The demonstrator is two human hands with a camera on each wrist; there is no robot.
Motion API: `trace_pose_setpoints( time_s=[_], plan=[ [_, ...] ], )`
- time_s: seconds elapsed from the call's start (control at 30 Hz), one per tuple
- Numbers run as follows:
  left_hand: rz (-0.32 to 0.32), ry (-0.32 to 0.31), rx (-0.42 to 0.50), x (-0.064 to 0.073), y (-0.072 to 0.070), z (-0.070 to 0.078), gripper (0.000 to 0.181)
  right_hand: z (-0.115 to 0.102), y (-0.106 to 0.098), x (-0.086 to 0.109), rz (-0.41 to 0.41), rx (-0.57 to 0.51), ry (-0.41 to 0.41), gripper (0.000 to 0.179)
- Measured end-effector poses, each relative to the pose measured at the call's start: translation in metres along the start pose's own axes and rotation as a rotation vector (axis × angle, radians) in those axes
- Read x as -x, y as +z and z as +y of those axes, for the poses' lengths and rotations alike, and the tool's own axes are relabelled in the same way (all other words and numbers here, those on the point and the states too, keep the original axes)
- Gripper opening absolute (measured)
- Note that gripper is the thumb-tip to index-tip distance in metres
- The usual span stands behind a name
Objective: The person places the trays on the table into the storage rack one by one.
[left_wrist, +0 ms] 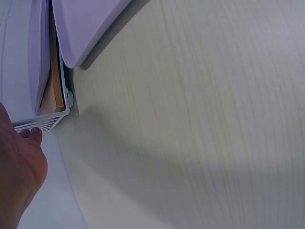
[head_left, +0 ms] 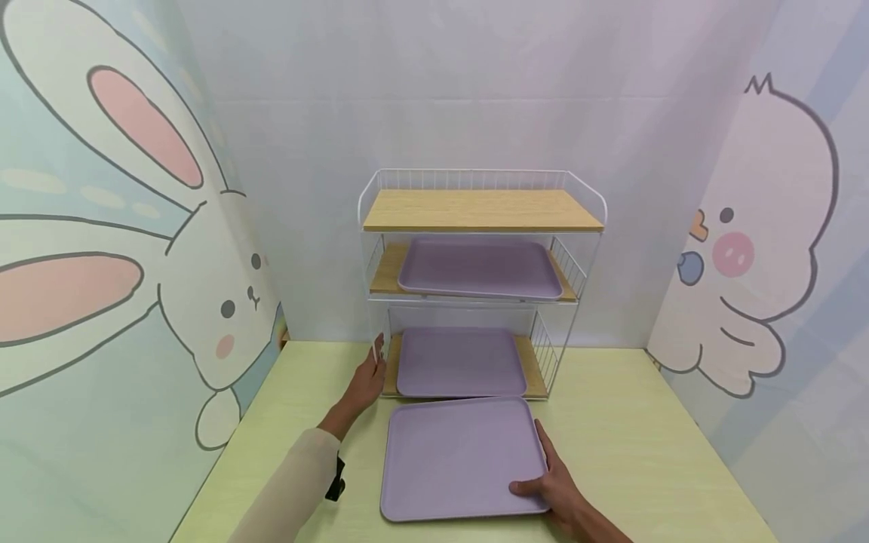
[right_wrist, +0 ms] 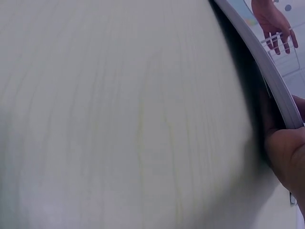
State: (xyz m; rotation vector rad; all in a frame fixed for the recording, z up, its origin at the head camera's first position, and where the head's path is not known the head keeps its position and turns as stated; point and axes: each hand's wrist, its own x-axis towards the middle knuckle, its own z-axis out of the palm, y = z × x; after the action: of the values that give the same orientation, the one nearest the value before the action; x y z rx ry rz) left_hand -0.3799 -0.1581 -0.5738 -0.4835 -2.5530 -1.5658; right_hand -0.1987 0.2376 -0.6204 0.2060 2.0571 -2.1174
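My right hand [head_left: 560,490] grips a lilac rectangular tray [head_left: 462,460] by its right edge, thumb on top and other fingers underneath. In the right wrist view, the tray's edge [right_wrist: 267,64] is raised above the table. Beyond its far edge stands a three-tier white wire rack [head_left: 482,211] with wooden shelves. My left hand [head_left: 366,385] touches the rack's lower left side, its fingers extended along the wire in the right wrist view. One lilac tray [head_left: 462,362] lies on the bottom shelf and another [head_left: 482,268] on the middle shelf.
The rack stands on a pale yellow wood-grain table [head_left: 631,437], near the back wall. Side curtains bear a cartoon rabbit [head_left: 210,302] at left and a white cartoon bird [head_left: 753,226] at right. Wire guards [head_left: 543,347] edge the shelves.
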Motion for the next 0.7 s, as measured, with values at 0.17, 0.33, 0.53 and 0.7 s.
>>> trace_pose_setpoints(
  time_s=[0.17, 0.33, 0.53, 0.7],
  plan=[
    [-0.002, -0.001, 0.001, 0.000, 0.000, 0.000, 0.062, -0.001, 0.005, 0.003, 0.052, 0.008, -0.022, 0.147],
    [-0.011, -0.007, 0.006, 0.001, -0.001, 0.002, 0.063, -0.004, 0.006, 0.006, 0.078, -0.009, -0.034, 0.145],
    [-0.031, 0.019, 0.015, 0.004, -0.003, 0.007, 0.062, -0.015, 0.004, 0.012, 0.072, -0.014, -0.045, 0.141],
    [-0.052, 0.018, -0.003, 0.003, -0.004, 0.006, 0.063, -0.032, 0.001, 0.016, 0.046, -0.061, -0.053, 0.138]
  ],
)
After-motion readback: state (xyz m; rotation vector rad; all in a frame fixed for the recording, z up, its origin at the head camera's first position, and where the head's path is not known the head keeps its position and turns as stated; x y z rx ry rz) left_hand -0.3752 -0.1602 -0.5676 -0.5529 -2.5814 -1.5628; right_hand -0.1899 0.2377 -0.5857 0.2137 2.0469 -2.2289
